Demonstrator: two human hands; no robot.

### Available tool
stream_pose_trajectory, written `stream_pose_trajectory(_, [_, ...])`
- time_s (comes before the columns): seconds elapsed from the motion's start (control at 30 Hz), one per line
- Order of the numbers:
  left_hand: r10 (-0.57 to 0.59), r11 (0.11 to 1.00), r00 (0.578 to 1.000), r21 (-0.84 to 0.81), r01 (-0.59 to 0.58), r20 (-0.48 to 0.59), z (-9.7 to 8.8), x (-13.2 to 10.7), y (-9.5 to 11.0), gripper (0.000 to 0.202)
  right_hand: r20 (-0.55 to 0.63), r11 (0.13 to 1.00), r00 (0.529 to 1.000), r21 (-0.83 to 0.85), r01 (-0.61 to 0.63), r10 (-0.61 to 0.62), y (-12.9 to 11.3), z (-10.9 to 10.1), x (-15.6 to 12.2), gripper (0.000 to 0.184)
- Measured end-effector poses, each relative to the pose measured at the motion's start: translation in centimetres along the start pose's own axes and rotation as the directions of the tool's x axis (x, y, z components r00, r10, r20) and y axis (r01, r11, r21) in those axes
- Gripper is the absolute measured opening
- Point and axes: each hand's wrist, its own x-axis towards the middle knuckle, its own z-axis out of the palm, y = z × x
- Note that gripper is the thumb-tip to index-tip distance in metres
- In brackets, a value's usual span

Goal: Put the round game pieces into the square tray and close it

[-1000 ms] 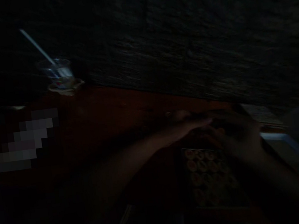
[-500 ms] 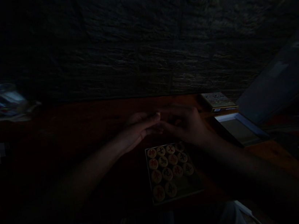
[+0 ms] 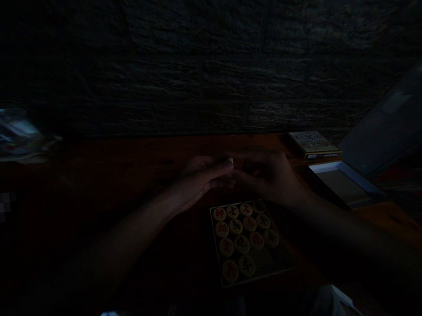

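My left hand [image 3: 202,179] and my right hand [image 3: 269,173] meet at the fingertips above the wooden table, just beyond an open square box [image 3: 257,279]. Both look closed, with thumbs and fingers pressed together; whatever lies between them is too dark to make out. Round Chinese chess pieces with red or black characters lie in rows in the box, among them a red piece [image 3: 229,270] at the near left corner and a black piece [image 3: 247,265] beside it. The near right part of the box shows bare bottom.
At the right stand a closed, printed box [image 3: 315,143] and an open box lid or tray [image 3: 346,181]. A clear plastic cup or wrapper with a straw [image 3: 17,137] is at the far left. A stone-textured wall [image 3: 199,66] rises behind the table [image 3: 136,152].
The whole view has shifted slightly, so the box and hands appear a little farther right. My hands keep nearly the same pose, fingertips together.
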Motion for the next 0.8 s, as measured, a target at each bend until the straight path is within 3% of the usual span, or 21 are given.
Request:
stream_pose_trajectory(0.6, [-0.062, 0.998, 0.998, -0.003, 0.062, 0.028, -0.05, -0.21, 0.17, 0.036, 0.0, 0.993, 0.994, -0.043, 0.11, -0.11, -0.08, -0.28, 0.13, 0.028])
stream_pose_trajectory(0.8, [-0.042, 0.999, 0.999, 0.011, 0.041, 0.027, -0.02, -0.15, 0.2, 0.032, 0.017, 0.996, 0.998, -0.064, 0.053, -0.053, -0.05, -0.36, -0.01, 0.037])
